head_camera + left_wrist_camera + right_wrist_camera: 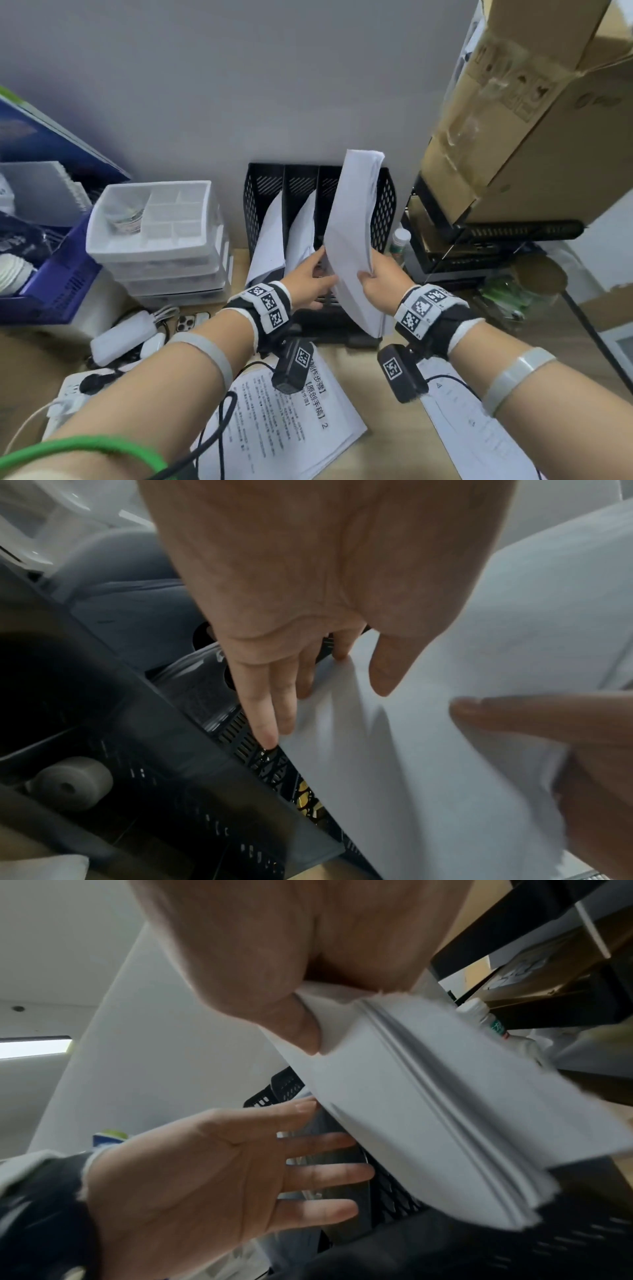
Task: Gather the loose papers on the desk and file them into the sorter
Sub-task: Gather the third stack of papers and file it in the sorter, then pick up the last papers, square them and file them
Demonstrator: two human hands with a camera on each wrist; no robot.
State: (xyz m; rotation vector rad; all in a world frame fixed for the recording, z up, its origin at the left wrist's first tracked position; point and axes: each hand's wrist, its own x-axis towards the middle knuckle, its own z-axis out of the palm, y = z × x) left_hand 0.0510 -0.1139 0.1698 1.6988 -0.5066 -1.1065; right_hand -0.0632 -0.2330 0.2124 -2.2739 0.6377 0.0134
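Note:
A black mesh sorter [386,205] stands against the wall, with white sheets leaning in its left and middle slots. My right hand [380,279] pinches a thick stack of white papers [354,226], thumb on top, tilted over the sorter's right slot. The wrist views show the same stack [428,1110] [428,737]. My left hand [313,274] lies flat with straight fingers [270,710] against the stack's left side, its fingers [322,1175] spread. Printed loose sheets [284,418] lie on the desk under my forearms, and another sheet [469,421] lies at the right.
White stacked drawer trays [154,240] stand left of the sorter, with a blue crate [51,284] beyond. A white charger, a phone and cables [137,329] lie front left. A large cardboard box [513,137] sits on a black rack at the right, a small bottle [399,241] beside the sorter.

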